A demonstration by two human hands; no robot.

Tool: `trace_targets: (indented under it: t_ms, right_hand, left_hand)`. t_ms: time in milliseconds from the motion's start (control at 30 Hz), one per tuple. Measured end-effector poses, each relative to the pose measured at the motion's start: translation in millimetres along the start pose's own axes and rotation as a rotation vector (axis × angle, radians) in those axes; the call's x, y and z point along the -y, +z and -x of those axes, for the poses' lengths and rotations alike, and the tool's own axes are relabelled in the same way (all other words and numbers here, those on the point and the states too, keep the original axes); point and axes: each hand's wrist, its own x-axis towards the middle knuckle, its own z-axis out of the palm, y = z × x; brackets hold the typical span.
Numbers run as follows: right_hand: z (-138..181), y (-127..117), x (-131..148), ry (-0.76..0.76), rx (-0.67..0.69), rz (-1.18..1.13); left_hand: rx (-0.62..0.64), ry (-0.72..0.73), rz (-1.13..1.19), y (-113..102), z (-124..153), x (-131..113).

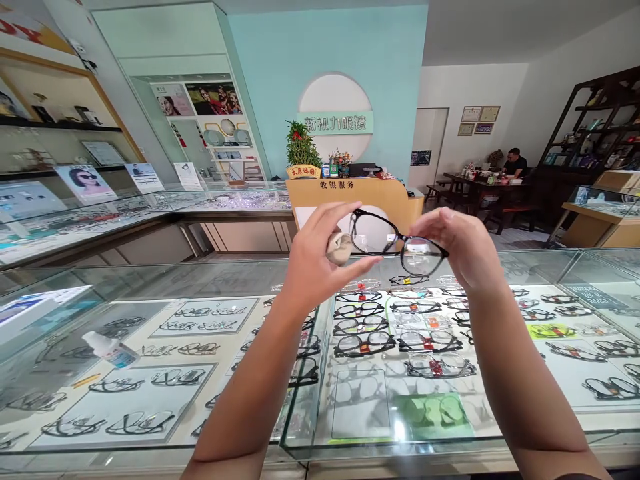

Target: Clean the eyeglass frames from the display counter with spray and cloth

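Observation:
A pair of black-rimmed eyeglasses (403, 238) is raised above the glass counter, tilted down toward the right. My left hand (311, 261) grips its left end, with thumb and fingers around the left lens. A bunched beige cloth (340, 249) is tucked into that same palm. At the other end, my right hand (474, 252) is closed with curled fingers about the right hinge and temple; the exact finger contact is partly hidden. Under the hands, rows of eyeglasses (364, 343) with small tags lie inside the display case.
The glass display counter (300, 443) spans the foreground. A spray bottle (111, 350) sits on its left part. Beyond stand a wooden cashier desk (400, 193) with plants, and another display case (240, 200) at left. A person (515, 163) sits at a dark table at far right.

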Motion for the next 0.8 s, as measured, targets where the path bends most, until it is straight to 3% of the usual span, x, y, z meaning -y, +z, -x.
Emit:
trace_targets:
  t_ms: [133, 267, 567, 800]
  right_hand:
    - [2, 5, 3, -0.212, -0.204, 0.222]
    - [8, 11, 8, -0.281, -0.178, 0.444]
    - [8, 15, 8, -0.241, -0.146, 0.557]
    - [8, 15, 2, -0.242, -0.218, 0.605]
  left_hand:
    - [-0.192, -0.126, -0.06, 4, 0, 9]
    - [-0.295, -0.218, -0.075, 8, 1, 14]
    - [-0.312, -0.305, -0.005, 10, 1, 13]
    - [-0.296, -0.369, 0.044, 16, 1, 8]
